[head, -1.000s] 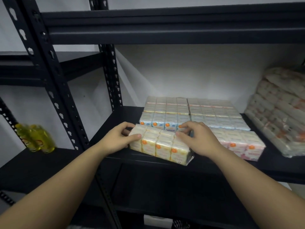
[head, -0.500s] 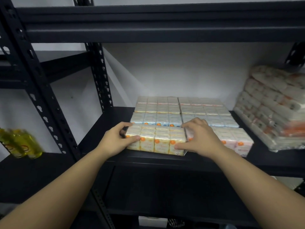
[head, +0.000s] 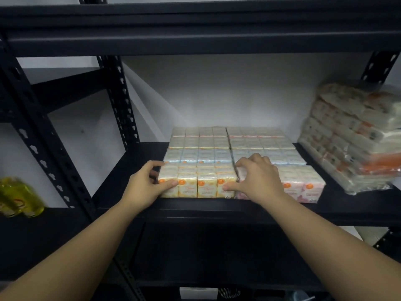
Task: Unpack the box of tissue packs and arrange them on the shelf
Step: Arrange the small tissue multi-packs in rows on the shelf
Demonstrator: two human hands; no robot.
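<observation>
Since a second ago the yellow tissue pack [head: 198, 181] has swung from its skewed angle to sit square with the front edge of the shelf [head: 217, 208]. Both hands are gripping it: the left hand [head: 145, 185] is clamping its left end, thumb on the front face and fingers behind, while the right hand [head: 258, 179] is pressing its right end, thumb on the front, fingers spread over the seam with the pink tissue pack [head: 301, 183] just right of that grip. This hold looks meant to close the gap and align the row. Beyond both grips, blue tissue packs [head: 199, 156] are filling the row behind.
</observation>
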